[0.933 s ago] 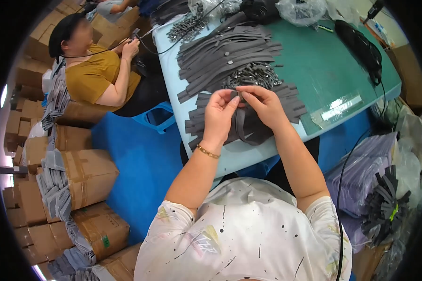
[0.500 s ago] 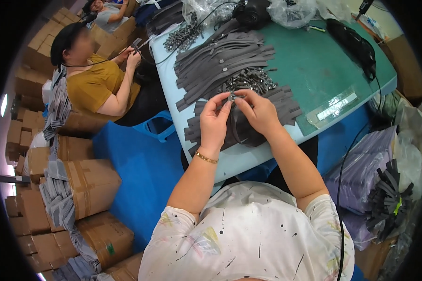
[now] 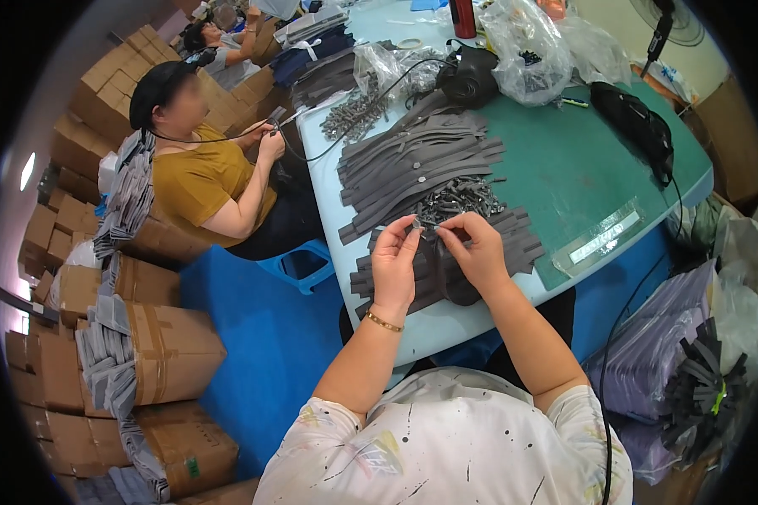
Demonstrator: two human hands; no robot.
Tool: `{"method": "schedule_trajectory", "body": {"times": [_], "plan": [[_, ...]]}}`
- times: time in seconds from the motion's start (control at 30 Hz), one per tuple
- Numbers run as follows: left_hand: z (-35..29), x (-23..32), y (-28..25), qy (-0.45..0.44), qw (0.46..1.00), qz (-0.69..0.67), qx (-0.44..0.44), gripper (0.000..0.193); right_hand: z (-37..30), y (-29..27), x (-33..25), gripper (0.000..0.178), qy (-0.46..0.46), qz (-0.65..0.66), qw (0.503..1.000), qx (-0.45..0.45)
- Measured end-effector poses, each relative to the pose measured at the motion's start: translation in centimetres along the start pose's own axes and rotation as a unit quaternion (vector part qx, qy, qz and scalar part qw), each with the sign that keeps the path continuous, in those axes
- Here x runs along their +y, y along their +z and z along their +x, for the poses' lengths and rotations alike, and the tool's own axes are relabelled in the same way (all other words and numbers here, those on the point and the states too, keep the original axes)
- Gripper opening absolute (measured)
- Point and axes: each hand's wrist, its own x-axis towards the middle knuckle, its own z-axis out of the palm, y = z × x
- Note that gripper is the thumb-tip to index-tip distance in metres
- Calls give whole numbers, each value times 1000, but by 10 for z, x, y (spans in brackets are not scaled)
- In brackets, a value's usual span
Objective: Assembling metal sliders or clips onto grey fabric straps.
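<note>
Left hand pinches small metal piece, right hand dark strap; clip heap just beyond, grey strips around.

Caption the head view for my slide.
Bare left hand pinching small shiny piece, right hand alongside, above grey fabric strips.

- Pastel lettering on the white, black-speckled cloth shirt, too blurred to read from here.
- A small green mark on a brown, taped cardboard box, too tiny to make out.
</note>
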Motion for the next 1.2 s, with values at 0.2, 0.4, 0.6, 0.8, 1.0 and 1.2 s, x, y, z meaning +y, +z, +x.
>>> {"method": "schedule_trajectory", "body": {"times": [0.2,0.4,0.6,0.8,1.0,1.2], "plan": [[-3,-3,-1,-31,996,68,-47,21,-5,4,-2,15,20,137,990,-39],[2,-5,1,-53,998,40,-16,22,0,-1,11,14,156,326,925,-114],[8,-4,-5,-96,995,-8,-38,23,5,0,12,14,211,281,932,-92],[6,-4,-7,-109,993,19,-50,22,4,-6,10,16,231,218,939,-131],[3,-2,-4,-78,990,87,-73,21,2,-9,16,16,267,209,932,-132],[1,4,-6,27,948,294,-122,17,2,-7,24,17,261,196,932,-157]]}}
